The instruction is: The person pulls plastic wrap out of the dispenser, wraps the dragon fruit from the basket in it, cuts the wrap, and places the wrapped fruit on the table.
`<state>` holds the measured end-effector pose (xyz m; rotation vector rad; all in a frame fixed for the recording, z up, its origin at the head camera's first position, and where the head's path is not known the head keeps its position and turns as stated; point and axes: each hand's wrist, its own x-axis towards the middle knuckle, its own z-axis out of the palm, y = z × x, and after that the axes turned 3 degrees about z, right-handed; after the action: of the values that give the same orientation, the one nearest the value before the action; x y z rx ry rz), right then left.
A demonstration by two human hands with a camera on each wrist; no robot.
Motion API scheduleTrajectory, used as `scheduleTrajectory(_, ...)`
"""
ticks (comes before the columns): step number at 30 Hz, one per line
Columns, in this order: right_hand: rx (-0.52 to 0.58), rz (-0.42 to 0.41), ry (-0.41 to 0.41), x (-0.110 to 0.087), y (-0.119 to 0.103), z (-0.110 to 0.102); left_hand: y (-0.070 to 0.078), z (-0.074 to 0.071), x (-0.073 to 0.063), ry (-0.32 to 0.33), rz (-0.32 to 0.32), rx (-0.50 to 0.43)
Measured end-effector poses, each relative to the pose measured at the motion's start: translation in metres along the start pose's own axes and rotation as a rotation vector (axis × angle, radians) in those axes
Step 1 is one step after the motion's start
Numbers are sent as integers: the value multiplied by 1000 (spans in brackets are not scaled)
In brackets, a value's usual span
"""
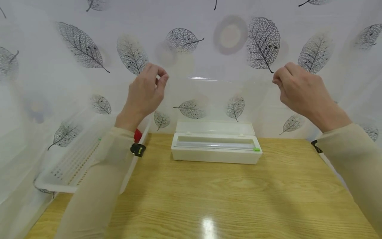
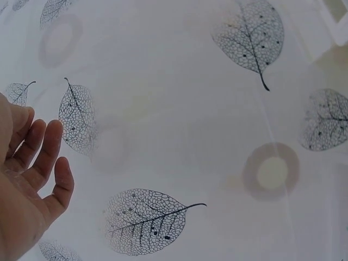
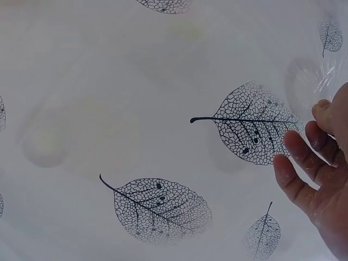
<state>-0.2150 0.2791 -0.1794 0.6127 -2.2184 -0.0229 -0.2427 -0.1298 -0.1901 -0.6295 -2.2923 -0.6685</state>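
Observation:
Both hands are raised above the table, wide apart, each with thumb and fingertips together. Between them stretches a clear sheet of cling film (image 1: pixel 210 79), seen mainly by its glossy streaks. My left hand (image 1: pixel 146 93) pinches its left edge, and my right hand (image 1: pixel 301 88) pinches the right edge. In the right wrist view, shiny creases of the film (image 3: pixel 326 76) show beside the thumb. Below stands a white cling film dispenser (image 1: pixel 215 156), lid (image 1: pixel 215 127) up at the back. A green slider (image 1: pixel 256 149) sits at the right end of its front edge.
A white perforated plastic basket (image 1: pixel 59 187) stands at the left, partly behind the left forearm, with something red (image 1: pixel 137 135) in it. A leaf-patterned curtain (image 1: pixel 206 20) hangs behind and around the wooden table (image 1: pixel 215 192).

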Motion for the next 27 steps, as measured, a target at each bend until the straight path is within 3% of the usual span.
scheduleTrajectory(17,-12,-10,25,13,4,-3,0,-6,12,6,14,14)
scheduleTrajectory(27,-1,25,-9,18,10,-1,-2,-3,25,-17,33,34)
